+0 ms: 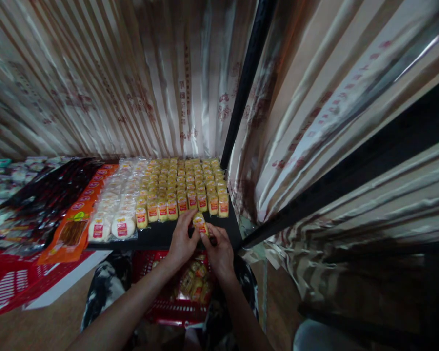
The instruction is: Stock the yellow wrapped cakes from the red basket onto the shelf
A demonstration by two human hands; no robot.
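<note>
Between my two hands is a small yellow packaged cake [200, 223] with a red and white label. The fingers of my left hand [183, 241] pinch it from the left, and those of my right hand [219, 251] grip its lower right. Just beyond, rows of the same yellow packaged cakes [181, 183] stand on a black shelf [153, 236]. Below my hands a red basket [168, 319] holds more of these yellow packets [195, 282], partly covered by my forearms.
Left of the yellow rows lie white round packaged cakes [122, 226], an orange snack bag [73, 234] and dark shiny packets [47, 195]. Another red basket [12, 280] stands at lower left. Pleated curtains [149, 73] and a black pole [247, 83] enclose the shelf.
</note>
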